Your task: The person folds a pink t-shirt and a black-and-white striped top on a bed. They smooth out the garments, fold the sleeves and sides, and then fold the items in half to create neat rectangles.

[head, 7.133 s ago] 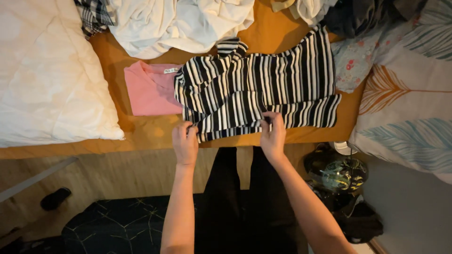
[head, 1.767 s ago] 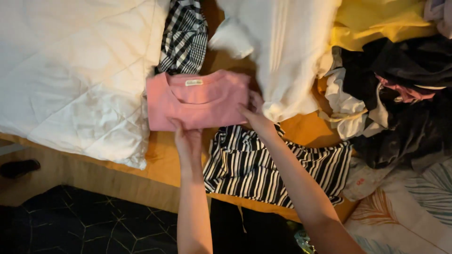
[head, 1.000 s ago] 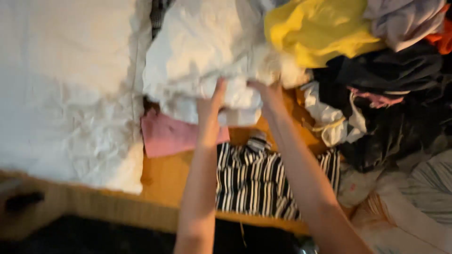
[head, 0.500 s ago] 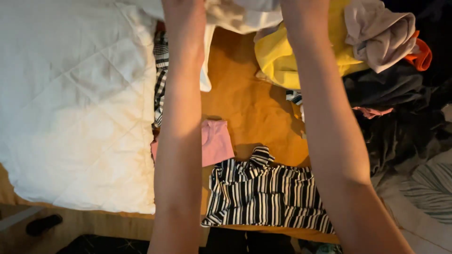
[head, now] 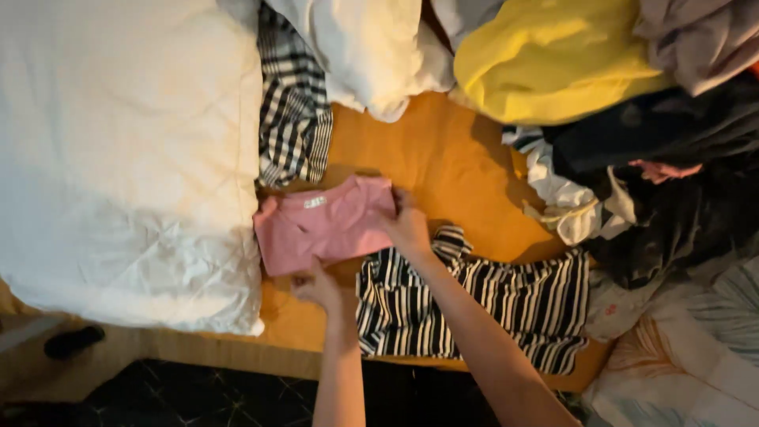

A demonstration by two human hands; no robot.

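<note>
Folded pink t-shirt (head: 324, 225) on orange sheet (head: 427, 166), between white duvet (head: 118, 158) and striped top (head: 474, 304); left hand (head: 316, 286) pinching its lower edge, right hand (head: 409, 225) clamped on right edge; checked cloth (head: 292, 111) just above

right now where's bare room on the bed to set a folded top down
The orange sheet is bare between the checked cloth, yellow garment and pink top. The right side is crowded with a dark clothes pile.

Single head-worn view looks steeply down, close, onto the bed (head: 443, 166).
</note>
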